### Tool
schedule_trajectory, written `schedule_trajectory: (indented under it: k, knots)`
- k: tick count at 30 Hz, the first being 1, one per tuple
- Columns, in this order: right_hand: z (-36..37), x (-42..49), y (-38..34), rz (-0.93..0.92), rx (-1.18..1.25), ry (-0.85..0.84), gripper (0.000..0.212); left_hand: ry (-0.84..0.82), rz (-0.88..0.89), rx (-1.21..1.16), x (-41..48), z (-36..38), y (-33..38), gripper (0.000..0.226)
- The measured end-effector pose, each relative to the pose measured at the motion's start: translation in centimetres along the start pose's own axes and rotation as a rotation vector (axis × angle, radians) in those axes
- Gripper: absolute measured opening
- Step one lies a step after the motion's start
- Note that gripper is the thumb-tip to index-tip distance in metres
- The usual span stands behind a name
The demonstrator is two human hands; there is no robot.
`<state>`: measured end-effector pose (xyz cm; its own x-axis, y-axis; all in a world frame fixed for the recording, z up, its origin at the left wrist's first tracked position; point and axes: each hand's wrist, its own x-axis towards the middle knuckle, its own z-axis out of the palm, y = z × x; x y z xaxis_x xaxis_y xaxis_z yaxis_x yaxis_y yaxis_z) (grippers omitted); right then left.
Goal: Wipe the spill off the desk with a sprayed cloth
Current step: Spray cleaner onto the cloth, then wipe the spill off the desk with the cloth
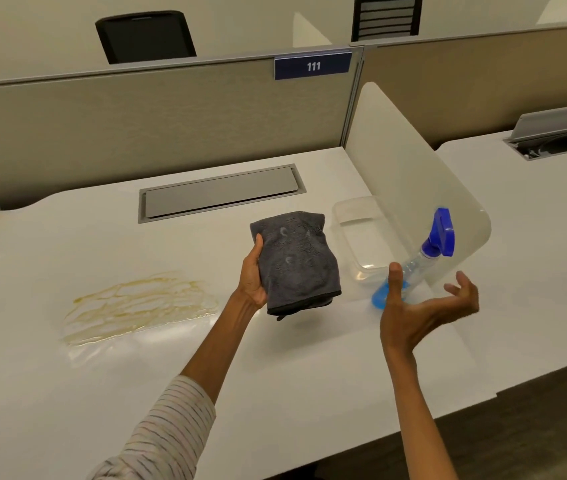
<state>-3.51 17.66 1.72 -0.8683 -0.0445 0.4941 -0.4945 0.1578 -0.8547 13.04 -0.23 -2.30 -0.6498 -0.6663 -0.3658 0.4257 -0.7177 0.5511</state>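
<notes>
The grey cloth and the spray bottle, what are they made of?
The grey cloth looks like soft microfibre: fuzzy, matte, folded thick. The spray bottle seems to be clear plastic, as you can see through it, with a shiny blue plastic trigger top.

The counter [309, 375] is a smooth white laminate with a soft sheen. The spill [136, 303] on it looks glossy and wet, yellowish. The cloth [296, 261] is dark grey, matt, nubby fabric with a stitched edge. The spray bottle [420, 261] is clear plastic with a glossy blue plastic trigger head. The tub [361, 237] is clear plastic. The cable hatch [219, 194] looks like matt grey metal.
</notes>
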Motion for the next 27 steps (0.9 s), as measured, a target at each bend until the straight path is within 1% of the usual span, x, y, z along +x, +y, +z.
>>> schedule_trajectory:
  k: [2,4,6,9,13,16,18,21,23,27]
  knots:
    - [0.4,-2.3,-0.7,-0.030,0.035,-0.050,0.068,0.014,-0.009,0.004,-1.0,-1.0,0.3,0.059]
    - [1.4,-4.7,-1.8,0.017,0.093,-0.213,0.057,0.024,-0.020,0.009,-2.1,-2.0,0.8,0.058]
    - [2.8,-6.8,-2.9,0.080,0.109,-0.408,0.052,0.040,-0.021,0.017,-3.3,-3.1,1.4,0.056]
    - [5.4,-9.6,-3.9,0.183,0.105,-0.653,0.056,0.101,-0.002,0.049,-5.1,-5.0,2.5,0.057]
    - [8.6,-12.4,-4.9,0.372,0.120,-0.996,0.064,0.113,-0.004,0.081,-7.6,-7.6,4.6,0.055]
    - [10.3,-14.2,-6.3,0.523,0.183,-1.191,0.073,0.141,0.008,0.092,-9.4,-9.5,6.3,0.061]
    - [11.1,-15.4,-7.3,0.568,0.218,-1.310,0.073,0.154,0.018,0.085,-10.5,-10.9,7.2,0.066]
    - [12.0,-17.6,-8.9,0.611,0.276,-1.450,0.058,0.133,0.030,0.049,-12.2,-13.2,8.7,0.067]
    - [12.3,-19.2,-10.1,0.674,0.305,-1.504,0.052,0.104,0.025,0.031,-13.4,-14.5,9.8,0.064]
    - [12.9,-22.1,-11.4,0.862,0.378,-1.570,0.062,0.091,0.019,0.002,-15.5,-16.7,11.9,0.060]
